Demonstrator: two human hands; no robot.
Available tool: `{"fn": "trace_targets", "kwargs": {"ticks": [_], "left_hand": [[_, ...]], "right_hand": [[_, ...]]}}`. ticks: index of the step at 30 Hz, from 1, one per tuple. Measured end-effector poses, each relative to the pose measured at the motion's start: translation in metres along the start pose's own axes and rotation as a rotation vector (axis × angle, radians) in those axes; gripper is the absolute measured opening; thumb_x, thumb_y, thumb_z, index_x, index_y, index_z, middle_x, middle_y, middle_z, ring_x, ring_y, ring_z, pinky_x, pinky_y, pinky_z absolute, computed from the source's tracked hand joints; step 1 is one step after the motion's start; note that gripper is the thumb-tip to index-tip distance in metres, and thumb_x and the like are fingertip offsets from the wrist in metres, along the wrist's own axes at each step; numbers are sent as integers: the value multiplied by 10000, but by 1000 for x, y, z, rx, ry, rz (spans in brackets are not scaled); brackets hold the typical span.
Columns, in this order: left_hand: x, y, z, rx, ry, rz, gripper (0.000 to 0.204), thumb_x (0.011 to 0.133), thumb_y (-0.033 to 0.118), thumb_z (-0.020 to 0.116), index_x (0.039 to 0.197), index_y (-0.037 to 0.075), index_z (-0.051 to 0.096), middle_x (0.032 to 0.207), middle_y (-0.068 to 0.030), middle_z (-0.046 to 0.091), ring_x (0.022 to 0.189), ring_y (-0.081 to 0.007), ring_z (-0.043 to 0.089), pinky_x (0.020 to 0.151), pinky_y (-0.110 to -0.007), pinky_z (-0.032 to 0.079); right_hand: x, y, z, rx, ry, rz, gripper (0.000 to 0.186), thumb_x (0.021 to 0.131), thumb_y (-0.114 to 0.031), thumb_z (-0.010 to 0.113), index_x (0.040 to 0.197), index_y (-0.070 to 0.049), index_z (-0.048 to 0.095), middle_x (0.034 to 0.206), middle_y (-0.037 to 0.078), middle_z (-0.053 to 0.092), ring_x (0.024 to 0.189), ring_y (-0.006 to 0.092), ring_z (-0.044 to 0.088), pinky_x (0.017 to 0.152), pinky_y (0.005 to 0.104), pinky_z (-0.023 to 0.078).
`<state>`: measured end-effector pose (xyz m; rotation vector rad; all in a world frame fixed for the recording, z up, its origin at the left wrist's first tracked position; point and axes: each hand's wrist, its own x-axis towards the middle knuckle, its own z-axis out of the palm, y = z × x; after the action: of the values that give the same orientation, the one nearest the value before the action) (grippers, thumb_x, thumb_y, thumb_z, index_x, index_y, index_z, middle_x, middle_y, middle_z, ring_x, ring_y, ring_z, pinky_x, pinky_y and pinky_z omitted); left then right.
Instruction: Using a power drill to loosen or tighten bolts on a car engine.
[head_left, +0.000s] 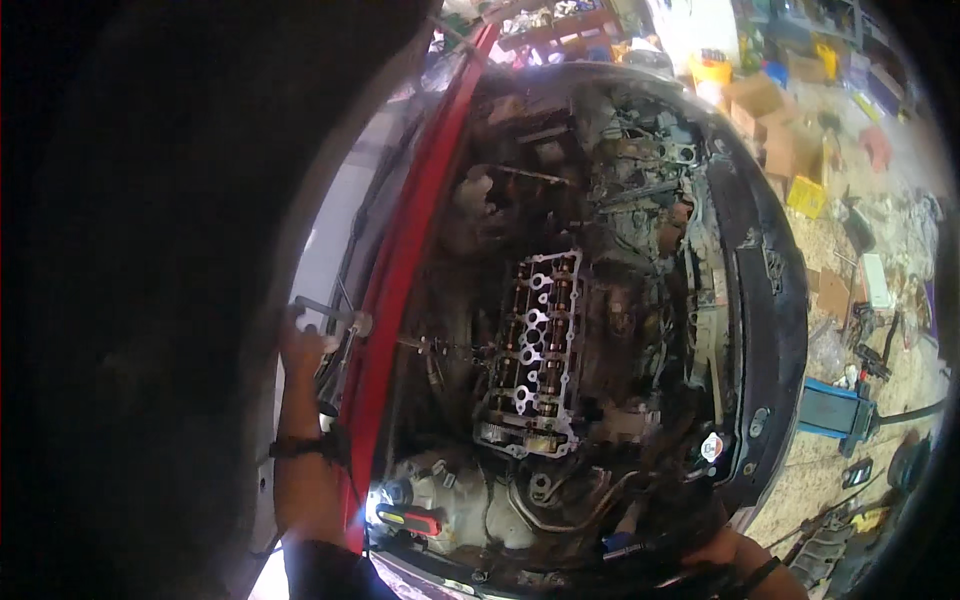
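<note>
An oblong silver metal engine top (545,350) sits at mid-frame inside a dark open engine bay (765,350), right of a long red beam (405,250) slanting from top centre to lower left. The person's left hand (306,347) is left of the beam; the right hand (716,548) is at the bay's lower right edge. A slim red-and-black lamp (410,520) lies at lower left, a round white cap (711,447) at the bay's lower right. Beyond, a blue metal jack (836,412) stands at right, below brown cardboard boxes (785,130) at upper right.
</note>
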<state>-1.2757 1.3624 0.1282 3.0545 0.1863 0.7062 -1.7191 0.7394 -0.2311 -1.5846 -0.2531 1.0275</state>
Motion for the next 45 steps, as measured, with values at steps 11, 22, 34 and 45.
{"fn": "trace_targets", "kwargs": {"ticks": [11,22,34,45], "left_hand": [[8,89,1,284,-402,263,513,902,220,653,1396,135,541,1523,-159,436,1297,-359,533,1059,-451,457],[-68,175,-81,-316,-717,-62,338,857,220,696,1099,-15,686,993,-206,713,901,-332,716,806,-441,565],[-13,38,10,103,-146,299,496,892,112,522,1388,110,507,1271,-196,640,1200,-385,604,1016,-471,479],[-62,108,-30,462,-519,-76,323,920,284,631,1021,-15,705,977,-172,727,896,-303,708,729,-422,549]], "right_hand": [[-12,2,-2,17,22,110,503,767,-310,802,1197,-85,671,1109,114,699,1006,256,648,940,415,500],[-11,3,-2,17,27,71,516,764,-308,804,1208,-85,665,1136,116,691,1030,260,640,957,417,491],[-14,-2,1,26,45,51,530,761,-306,806,1220,-85,659,1165,119,681,1057,265,631,977,418,481],[-13,0,6,47,22,73,543,759,-304,808,1231,-86,654,1192,121,673,1082,269,624,994,419,472]]}}
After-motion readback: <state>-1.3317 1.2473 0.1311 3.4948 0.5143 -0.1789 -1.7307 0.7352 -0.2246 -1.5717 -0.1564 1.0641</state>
